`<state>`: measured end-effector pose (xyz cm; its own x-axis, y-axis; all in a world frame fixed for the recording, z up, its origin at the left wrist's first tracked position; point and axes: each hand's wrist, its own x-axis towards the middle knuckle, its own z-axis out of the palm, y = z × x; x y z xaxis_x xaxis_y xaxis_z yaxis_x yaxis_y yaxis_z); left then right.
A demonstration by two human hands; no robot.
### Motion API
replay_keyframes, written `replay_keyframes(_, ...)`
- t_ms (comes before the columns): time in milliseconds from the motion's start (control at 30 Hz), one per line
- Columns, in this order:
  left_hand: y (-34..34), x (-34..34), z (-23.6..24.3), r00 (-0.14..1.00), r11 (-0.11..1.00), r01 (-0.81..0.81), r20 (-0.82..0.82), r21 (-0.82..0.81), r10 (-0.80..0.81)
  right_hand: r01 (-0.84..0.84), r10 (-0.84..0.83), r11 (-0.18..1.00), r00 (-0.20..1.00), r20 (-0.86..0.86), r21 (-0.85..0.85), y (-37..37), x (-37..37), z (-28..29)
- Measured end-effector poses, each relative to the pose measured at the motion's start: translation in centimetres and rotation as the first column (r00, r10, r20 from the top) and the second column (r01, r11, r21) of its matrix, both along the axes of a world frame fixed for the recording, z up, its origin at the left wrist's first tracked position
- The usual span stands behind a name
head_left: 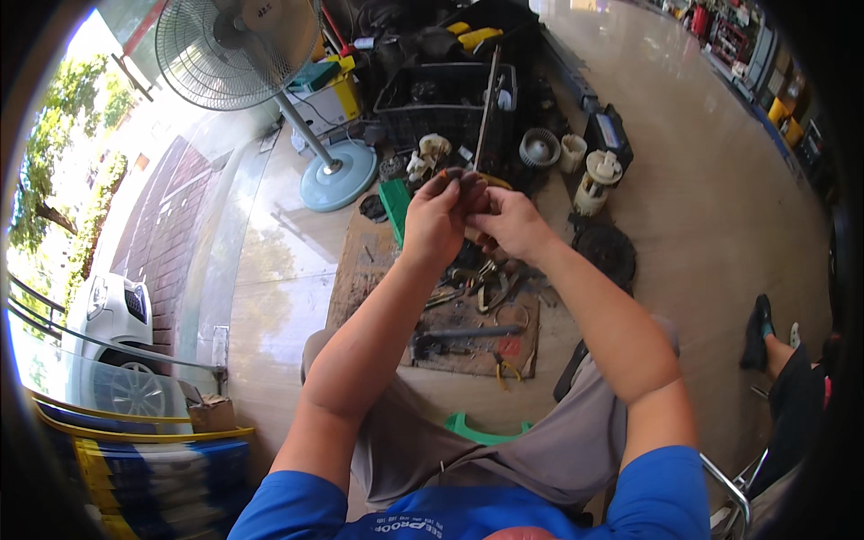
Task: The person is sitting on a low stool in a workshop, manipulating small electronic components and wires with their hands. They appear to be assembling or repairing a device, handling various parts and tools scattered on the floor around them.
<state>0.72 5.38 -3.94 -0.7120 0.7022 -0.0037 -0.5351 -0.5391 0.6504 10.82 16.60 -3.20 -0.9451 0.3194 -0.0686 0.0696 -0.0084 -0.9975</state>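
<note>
In front of me, above a worn cardboard sheet [387, 328], both my hands are raised and brought together. My left hand [433, 219] has its fingers curled around something small and dark, mostly covered by the fingers. The fingertips of my right hand [512, 222] pinch at the same spot, touching the left fingers. What they hold is too hidden to name. Below the hands lies a pile of metal tools [490, 283]. Closer to me on the cardboard are a long dark bar [472, 333] and pliers with yellow handles [509, 369].
A green plastic piece [393, 209] lies left of my hands, near a standing fan [333, 166]. Beyond are a black crate [396, 121], a blower wheel [540, 148] and a whitish fuel pump unit [594, 184]. Another person's leg [779, 360] shows at the right.
</note>
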Motion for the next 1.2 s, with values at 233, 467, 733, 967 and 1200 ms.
replay_keyframes(233, -0.5, 1.1, 1.5, 0.999, 1.000, 0.022, 0.041, 0.009, -0.022, -0.059, 0.041, 0.976, 0.996, -0.085, -0.210, 0.1, 0.1, 0.4)
replay_keyframes(467, -0.5, 1.2, 1.6, 0.999, 0.998, 0.025, 0.023, 0.054, -0.026, -0.015, -0.025, 0.960, 0.990, -0.139, -0.279, -0.6, -0.1, 0.7)
replay_keyframes(733, -0.3, 0.6, 1.3, 0.998, 0.998, 0.044, -0.039, 0.052, -0.042, -0.067, 0.029, 0.977, 0.983, -0.183, -0.202, -0.2, -0.6, 1.7)
replay_keyframes(967, -0.6, 1.2, 1.8, 0.986, 0.992, 0.126, -0.113, -0.008, -0.126, -0.144, 0.127, 0.984, 0.979, -0.157, -0.103, 1.7, -0.2, 2.5)
replay_keyframes(1200, -0.9, 0.1, 1.3, 0.985, 0.988, 0.152, -0.089, 0.007, -0.151, -0.046, 0.031, 0.996, 0.978, -0.206, -0.070, 0.4, -1.2, 1.3)
